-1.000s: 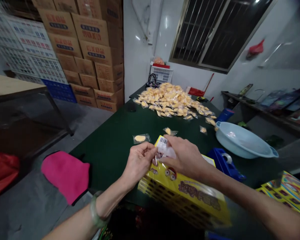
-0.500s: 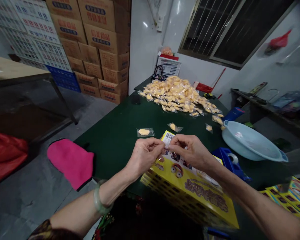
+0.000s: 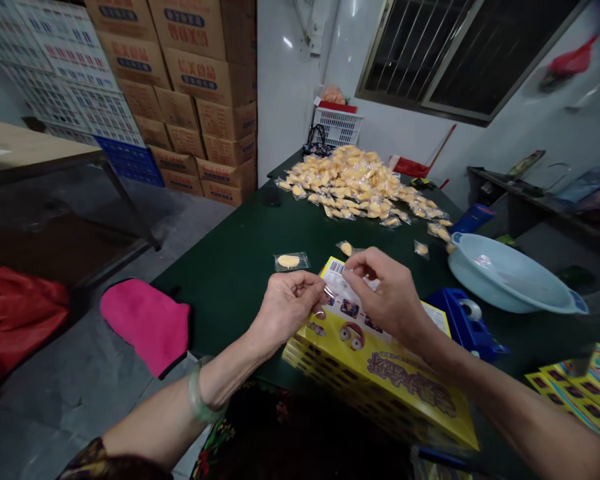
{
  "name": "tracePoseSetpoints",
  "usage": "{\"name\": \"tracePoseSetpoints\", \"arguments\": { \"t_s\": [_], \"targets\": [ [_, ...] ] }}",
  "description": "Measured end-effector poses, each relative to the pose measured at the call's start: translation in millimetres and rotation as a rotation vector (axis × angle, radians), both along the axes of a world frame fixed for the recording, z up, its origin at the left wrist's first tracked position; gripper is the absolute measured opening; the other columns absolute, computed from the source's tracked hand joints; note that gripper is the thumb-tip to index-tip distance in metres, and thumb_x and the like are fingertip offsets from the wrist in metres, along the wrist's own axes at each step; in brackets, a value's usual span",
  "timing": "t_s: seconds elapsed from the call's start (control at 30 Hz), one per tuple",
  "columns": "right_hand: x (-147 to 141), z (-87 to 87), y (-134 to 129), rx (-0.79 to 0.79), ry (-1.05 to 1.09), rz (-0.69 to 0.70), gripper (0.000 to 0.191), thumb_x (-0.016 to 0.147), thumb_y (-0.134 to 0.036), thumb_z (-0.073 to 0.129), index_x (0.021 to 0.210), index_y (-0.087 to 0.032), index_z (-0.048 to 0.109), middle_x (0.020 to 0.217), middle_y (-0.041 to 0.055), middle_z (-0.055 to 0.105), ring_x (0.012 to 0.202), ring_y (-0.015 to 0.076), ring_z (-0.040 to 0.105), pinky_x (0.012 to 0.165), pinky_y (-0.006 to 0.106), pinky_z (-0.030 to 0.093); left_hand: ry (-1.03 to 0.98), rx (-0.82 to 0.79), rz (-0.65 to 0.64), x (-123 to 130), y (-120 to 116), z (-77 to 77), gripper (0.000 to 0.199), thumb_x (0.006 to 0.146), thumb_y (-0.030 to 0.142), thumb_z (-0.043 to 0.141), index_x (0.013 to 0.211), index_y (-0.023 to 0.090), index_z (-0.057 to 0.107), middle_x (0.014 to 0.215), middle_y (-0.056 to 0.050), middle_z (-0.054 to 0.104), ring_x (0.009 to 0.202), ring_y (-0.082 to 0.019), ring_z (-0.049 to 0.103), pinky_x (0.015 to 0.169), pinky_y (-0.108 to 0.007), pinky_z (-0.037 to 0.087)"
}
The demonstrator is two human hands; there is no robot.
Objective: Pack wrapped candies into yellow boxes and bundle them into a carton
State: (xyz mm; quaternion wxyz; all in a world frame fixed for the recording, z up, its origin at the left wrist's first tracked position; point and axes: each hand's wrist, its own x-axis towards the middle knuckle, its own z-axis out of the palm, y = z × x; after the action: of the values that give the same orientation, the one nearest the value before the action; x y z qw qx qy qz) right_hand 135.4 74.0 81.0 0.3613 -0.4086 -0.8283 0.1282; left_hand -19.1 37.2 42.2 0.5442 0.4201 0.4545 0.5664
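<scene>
My left hand point(image 3: 293, 303) is closed in a pinch on a small piece of clear plastic film point(image 3: 329, 291), which catches the light at the fingertips. Just right of it, my right hand point(image 3: 383, 287) is also pinched; what lies between its fingertips is too small to make out. Both hands are over the top of a stack of yellow printed cardboard packs point(image 3: 350, 363) with a barcode at the far corner. Beyond the hands lie a wrapped yellow piece point(image 3: 289, 261) in a clear sachet and another wrapped piece point(image 3: 347, 248), partly behind my right hand.
A large heap of wrapped yellow pieces point(image 3: 355, 180) covers the far end of the green table point(image 3: 230, 267). To the right are a light blue basin point(image 3: 510, 273), a blue tape dispenser point(image 3: 463, 327) and more yellow packs point(image 3: 575, 383). A pink cover point(image 3: 147, 323) is at the left edge.
My hands have moved apart: the right has gone up and slightly right, while the left stays nearly in place. The clear film now shows at the left fingertips.
</scene>
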Motion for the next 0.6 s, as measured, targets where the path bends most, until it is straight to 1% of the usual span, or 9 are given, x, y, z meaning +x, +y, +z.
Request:
{"name": "tracePoseSetpoints", "arguments": {
  "t_s": [0.07,0.1,0.17,0.23,0.3,0.37,0.43,0.5,0.6],
  "targets": [
    [-2.0,-0.4,-8.9,0.223,-0.037,0.032,0.015,0.085,-0.019,0.049,0.071,-0.02,0.057,0.069,0.0034,0.058,0.067,0.015,0.053,0.064,0.029,0.04,-0.01,-0.008,-0.008,-0.5,-0.7,0.0,0.022,0.069,0.033,0.071,0.064,0.013,0.064,0.051,0.0,0.06,0.042,-0.007,0.05,0.043,-0.018,0.039],
    [-3.1,-0.6,-12.8,0.274,-0.069,0.066,0.018,0.086,-0.019,0.048,0.071,-0.02,0.058,0.069,0.0038,0.059,0.068,0.0151,0.053,0.064,0.029,0.04,-0.016,-0.009,-0.016,-0.7,-1.1,0.0,0.022,0.069,0.034,0.071,0.065,0.013,0.065,0.051,-0.001,0.06,0.042,-0.007,0.051,0.044,-0.018,0.04],
    [-5.0,-0.2,-16.2,0.286,-0.14,0.087,0.019,0.088,-0.019,0.047,0.074,-0.02,0.061,0.072,0.0049,0.061,0.069,0.0158,0.055,0.064,0.029,0.041,-0.021,0.001,-0.024,-0.9,-1.9,0.0,0.022,0.069,0.035,0.071,0.066,0.013,0.066,0.051,-0.001,0.06,0.044,-0.008,0.051,0.045,-0.019,0.041],
    [-5.5,2.1,-11.5,0.213,-0.153,0.029,0.016,0.086,-0.02,0.049,0.083,-0.018,0.064,0.079,0.0071,0.064,0.074,0.0175,0.057,0.066,0.031,0.042,-0.016,0.01,-0.019,-0.6,-2.5,0.1,0.022,0.069,0.034,0.071,0.065,0.013,0.065,0.052,0.0,0.06,0.044,-0.007,0.051,0.046,-0.019,0.042],
    [-4.8,6.0,0.0,0.01,-0.106,-0.015,0.017,0.083,-0.024,0.052,0.091,-0.017,0.066,0.084,0.0084,0.066,0.075,0.0188,0.059,0.065,0.031,0.043,-0.005,0.012,-0.016,-0.2,-2.5,0.1,0.021,0.07,0.033,0.07,0.064,0.014,0.065,0.052,0.0,0.06,0.043,-0.007,0.05,0.045,-0.018,0.041],
    [-3.9,9.2,13.0,-0.281,-0.044,0.04,0.02,0.078,-0.029,0.059,0.091,-0.016,0.066,0.081,0.007,0.068,0.072,0.0181,0.06,0.061,0.029,0.044,0.013,0.019,-0.016,0.0,-2.4,0.2,0.02,0.071,0.032,0.069,0.064,0.014,0.064,0.053,0.0,0.061,0.043,-0.007,0.051,0.045,-0.018,0.04],
    [-3.9,9.6,22.1,-0.489,-0.018,0.149,0.018,0.073,-0.032,0.066,0.083,-0.017,0.066,0.072,0.0038,0.067,0.065,0.0159,0.059,0.057,0.027,0.043,0.025,0.03,-0.014,-0.4,-2.4,0.5,0.018,0.071,0.03,0.069,0.064,0.014,0.064,0.054,0.0,0.061,0.044,-0.007,0.052,0.045,-0.018,0.04],
    [-5.0,7.0,24.6,-0.531,-0.028,0.232,0.012,0.073,-0.029,0.065,0.072,-0.017,0.065,0.065,0.001,0.064,0.059,0.0126,0.054,0.054,0.024,0.04,0.022,0.033,-0.012,-1.1,-3.0,1.2,0.016,0.071,0.028,0.068,0.066,0.014,0.064,0.054,0.0,0.061,0.045,-0.007,0.054,0.045,-0.017,0.04],
    [-7.2,2.3,18.9,-0.419,-0.069,0.235,0.016,0.078,-0.023,0.058,0.064,-0.017,0.062,0.061,-0.0004,0.06,0.056,0.0102,0.048,0.052,0.023,0.035,0.01,0.02,-0.033,-2.3,-3.5,1.6,0.016,0.072,0.028,0.066,0.068,0.013,0.064,0.055,0.0,0.061,0.045,-0.006,0.054,0.046,-0.017,0.04]
  ]
}}
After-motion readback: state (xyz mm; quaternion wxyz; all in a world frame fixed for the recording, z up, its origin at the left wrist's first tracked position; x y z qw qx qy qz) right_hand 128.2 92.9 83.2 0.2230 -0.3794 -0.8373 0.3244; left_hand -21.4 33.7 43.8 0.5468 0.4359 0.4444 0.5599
